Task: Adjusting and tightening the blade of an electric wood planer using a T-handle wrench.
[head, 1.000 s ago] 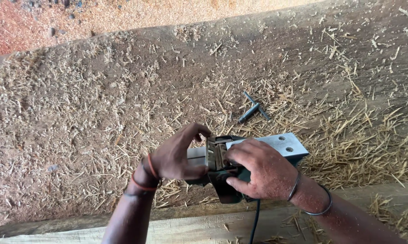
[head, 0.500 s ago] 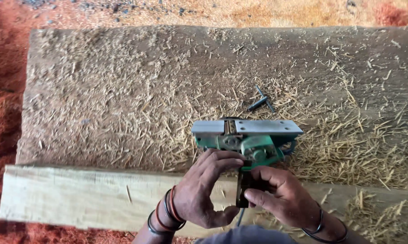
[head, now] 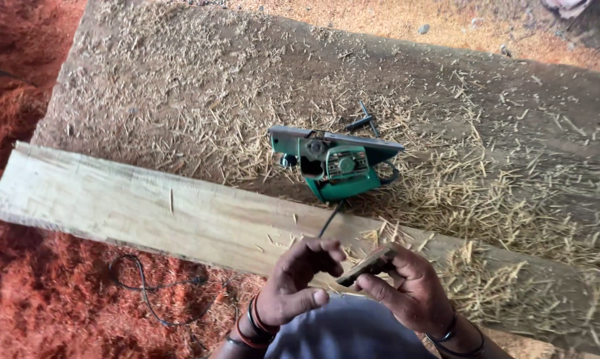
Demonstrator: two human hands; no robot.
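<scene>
Meanwhile, at the bottom edge, both hands pinch a small flat metal strip [head: 366, 264] | left hand [head: 299, 279] curled at its near end | right hand [head: 406, 292] cradling it from beneath | green power planer [head: 336, 163] overturned on shaving-strewn wood slab [head: 180, 106], beyond pale plank [head: 147, 209] | small tool [head: 363, 121] beside planer.

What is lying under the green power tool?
The green tool lies on its side on a wide dark board covered with wood shavings. Its black cord runs toward the hands. What is directly beneath its body is hidden.
</scene>
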